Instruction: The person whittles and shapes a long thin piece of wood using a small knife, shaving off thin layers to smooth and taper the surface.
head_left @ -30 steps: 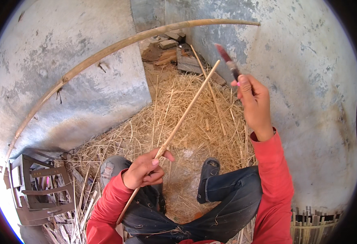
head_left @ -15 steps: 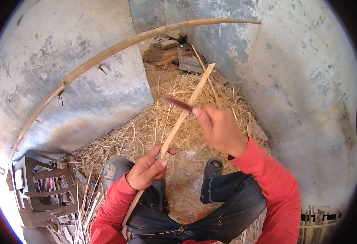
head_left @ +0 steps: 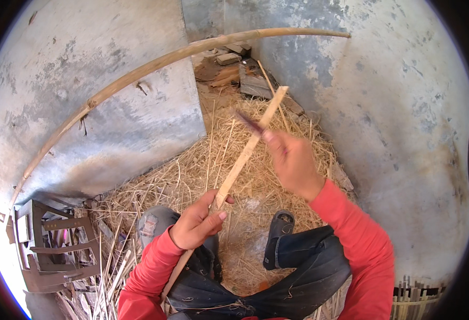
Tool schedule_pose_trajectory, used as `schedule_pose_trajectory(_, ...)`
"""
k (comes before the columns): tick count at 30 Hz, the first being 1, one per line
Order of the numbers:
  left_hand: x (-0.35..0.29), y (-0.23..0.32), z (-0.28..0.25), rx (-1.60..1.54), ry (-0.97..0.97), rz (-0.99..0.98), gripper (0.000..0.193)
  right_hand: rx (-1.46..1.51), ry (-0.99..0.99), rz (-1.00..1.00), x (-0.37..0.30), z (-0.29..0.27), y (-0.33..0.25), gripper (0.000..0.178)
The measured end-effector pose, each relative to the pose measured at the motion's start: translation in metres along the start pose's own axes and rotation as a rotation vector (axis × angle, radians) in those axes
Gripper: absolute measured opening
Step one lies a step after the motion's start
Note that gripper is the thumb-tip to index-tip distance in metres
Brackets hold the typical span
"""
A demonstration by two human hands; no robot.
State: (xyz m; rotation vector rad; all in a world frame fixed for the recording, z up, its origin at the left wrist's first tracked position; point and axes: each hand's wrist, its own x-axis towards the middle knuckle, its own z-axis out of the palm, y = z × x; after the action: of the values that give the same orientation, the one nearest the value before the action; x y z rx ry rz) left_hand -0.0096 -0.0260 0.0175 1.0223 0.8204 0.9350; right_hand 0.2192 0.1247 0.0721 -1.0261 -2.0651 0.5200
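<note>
My left hand (head_left: 196,224) grips a long thin bamboo strip (head_left: 250,146) near its lower part; the strip slants up and to the right over the straw. My right hand (head_left: 293,160), blurred by motion, holds a knife with a dark reddish blade (head_left: 247,121) laid against the strip near its upper half. Both sleeves are red. My legs in dark trousers lie below, with a dark sandal (head_left: 277,237) on one foot.
A pile of straw and shavings (head_left: 202,170) covers the ground. A long curved bamboo pole (head_left: 138,72) leans across the grey walls. Wooden scraps (head_left: 242,74) lie in the far corner. A dark metal frame (head_left: 53,250) stands at left, bamboo slats (head_left: 416,298) at lower right.
My right hand came down from up high with the knife to the strip and has slid a little along it. My left hand keeps its hold.
</note>
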Motion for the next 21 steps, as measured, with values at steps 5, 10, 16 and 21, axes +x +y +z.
schedule_pose_trajectory(5, 0.002, 0.004, 0.005, -0.055, 0.007, -0.018, 0.035, 0.023, -0.075, -0.009, -0.015, 0.011, -0.004, 0.045)
schedule_pose_trajectory(10, 0.006, 0.0, -0.002, -0.127, -0.02, 0.031, 0.035, 0.127, -0.169, -0.097, -0.03, 0.029, -0.023, 0.041)
schedule_pose_trajectory(16, 0.002, 0.011, -0.004, -0.254, -0.04, -0.025, 0.036, 0.148, -0.292, 0.006, -0.035, 0.027, -0.028, 0.038)
schedule_pose_trajectory(21, 0.006, 0.005, -0.006, -0.195, -0.018, 0.028, 0.039, 0.506, -0.219, 0.249, -0.02, 0.016, -0.025, 0.04)
